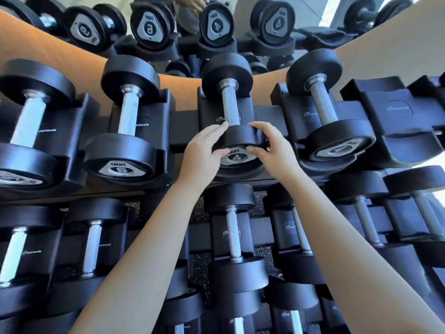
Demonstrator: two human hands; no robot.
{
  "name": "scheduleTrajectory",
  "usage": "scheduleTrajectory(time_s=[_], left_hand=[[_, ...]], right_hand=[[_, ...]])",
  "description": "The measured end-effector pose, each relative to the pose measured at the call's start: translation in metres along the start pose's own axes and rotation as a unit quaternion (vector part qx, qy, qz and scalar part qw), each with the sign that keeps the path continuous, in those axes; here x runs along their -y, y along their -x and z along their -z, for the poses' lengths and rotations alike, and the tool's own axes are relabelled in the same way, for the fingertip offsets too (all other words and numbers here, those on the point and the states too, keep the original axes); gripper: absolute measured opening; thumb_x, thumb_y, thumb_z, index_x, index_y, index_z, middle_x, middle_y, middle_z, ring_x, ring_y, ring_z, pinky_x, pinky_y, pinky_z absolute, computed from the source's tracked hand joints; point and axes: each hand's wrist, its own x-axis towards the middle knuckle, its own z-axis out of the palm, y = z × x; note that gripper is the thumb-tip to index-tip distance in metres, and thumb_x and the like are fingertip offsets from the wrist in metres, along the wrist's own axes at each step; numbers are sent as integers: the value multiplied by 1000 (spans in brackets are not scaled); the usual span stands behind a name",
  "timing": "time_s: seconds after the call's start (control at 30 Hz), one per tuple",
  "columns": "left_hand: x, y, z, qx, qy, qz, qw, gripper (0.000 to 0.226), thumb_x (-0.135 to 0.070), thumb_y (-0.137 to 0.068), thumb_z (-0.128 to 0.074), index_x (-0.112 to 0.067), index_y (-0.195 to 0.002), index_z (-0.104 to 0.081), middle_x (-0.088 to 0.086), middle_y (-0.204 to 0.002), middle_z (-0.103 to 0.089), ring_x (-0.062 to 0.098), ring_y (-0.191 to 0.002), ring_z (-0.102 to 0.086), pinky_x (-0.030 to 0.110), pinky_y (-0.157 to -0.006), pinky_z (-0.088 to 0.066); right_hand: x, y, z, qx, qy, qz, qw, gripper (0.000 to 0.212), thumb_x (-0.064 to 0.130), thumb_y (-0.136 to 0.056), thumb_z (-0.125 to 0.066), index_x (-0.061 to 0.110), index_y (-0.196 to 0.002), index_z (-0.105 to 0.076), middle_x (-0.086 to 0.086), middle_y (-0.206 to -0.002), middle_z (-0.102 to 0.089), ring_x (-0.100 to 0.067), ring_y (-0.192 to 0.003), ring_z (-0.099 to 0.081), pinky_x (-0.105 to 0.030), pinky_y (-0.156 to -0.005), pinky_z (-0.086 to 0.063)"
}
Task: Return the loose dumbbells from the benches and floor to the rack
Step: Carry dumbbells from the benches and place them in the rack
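Dumbbell marked 4 (234, 131) lies in its rack cradle (209, 112), my left hand (203, 150) and right hand (271, 149) both clasping its near head; an empty cradle (397, 121) far to my right suggests more remain.

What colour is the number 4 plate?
Silver-grey plate with a black 4, head view.

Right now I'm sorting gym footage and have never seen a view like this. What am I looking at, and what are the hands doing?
One camera, worn on a person's head, looks down at a dumbbell rack. The wide lens bends the picture. Both bare hands grip the near end of a dumbbell marked 4, which sits in its cradle on the top row: left hand on one side, right hand on the other. A dumbbell marked 6 sits beside it. A mirror behind repeats the row.
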Motion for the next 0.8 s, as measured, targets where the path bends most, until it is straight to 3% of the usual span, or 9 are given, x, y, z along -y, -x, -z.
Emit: scheduleTrajectory(time_s=[0.1, 0.2, 0.33, 0.47, 0.53, 0.63, 0.73, 0.8], left_hand=[[-2, -1, 0, 13, -17, -4, 1000, 53, 2, -77, -65, -8, -127, -51, 8, -127, -56, 23, -117, -49, 13, -97, -27], [-2, -5, 4, 28, -45, -21, 998, 53, 4, -77, -64, -6, -127, -51, 11, -127, -55, 27, -115, -50, 15, -96, -27], [-4, -12, 8, 68, -63, -27, 995, 54, 6, -77, -63, -5, -128, -50, 11, -127, -53, 28, -116, -48, 29, -101, -33], [-5, -9, 6, 58, -56, -22, 996, 54, 4, -79, -63, -6, -130, -48, 11, -127, -52, 26, -119, -47, 24, -101, -31], [-4, -4, 4, 54, -46, -17, 997, 56, 3, -80, -62, -7, -133, -44, 9, -132, -49, 24, -122, -44, 22, -103, -29], [-2, 8, 4, 58, -34, -7, 998, 62, -2, -83, -62, -11, -138, -36, 4, -144, -37, 18, -133, -33, 24, -110, -22], [2, 22, 7, 49, -38, 14, 998, 61, -8, -86, -60, -14, -140, -33, 0, -149, -29, 15, -137, -26, 21, -109, -18], [2, 35, 12, 40, -42, 28, 998, 56, -11, -88, -58, -13, -138, -35, 1, -149, -30, 15, -136, -28, 16, -106, -17]], right_hand=[[0, 2, 0, -1, -24, -9, 1000, 46, 5, -79, -66, 19, -120, -52, 2, -110, -52, -15, -103, -53, -29, -94, -42], [0, 3, -3, -5, -38, -16, 999, 45, 7, -80, -64, 21, -120, -51, 0, -113, -54, -15, -106, -52, -28, -94, -41], [-1, 5, -9, -12, -79, -27, 996, 45, 3, -80, -63, 18, -120, -50, -7, -117, -57, -20, -107, -54, -39, -99, -43], [-2, 5, -7, -7, -88, -24, 996, 45, 3, -81, -63, 19, -120, -50, -5, -116, -55, -17, -107, -52, -40, -101, -41], [-2, 6, -8, -5, -77, -23, 997, 47, 7, -82, -63, 21, -124, -48, -4, -119, -54, -13, -109, -50, -35, -101, -40], [-1, 12, -9, -17, -33, -31, 999, 52, 14, -86, -61, 27, -132, -42, 7, -115, -47, 4, -99, -43, -16, -88, -37], [1, 28, -8, -35, 28, -27, 999, 57, 16, -87, -59, 25, -139, -36, 8, -117, -44, 3, -98, -42, 1, -82, -30], [5, 45, -8, -38, 69, -24, 997, 57, 17, -88, -57, 24, -140, -35, 5, -122, -46, -1, -102, -44, 3, -79, -27]])
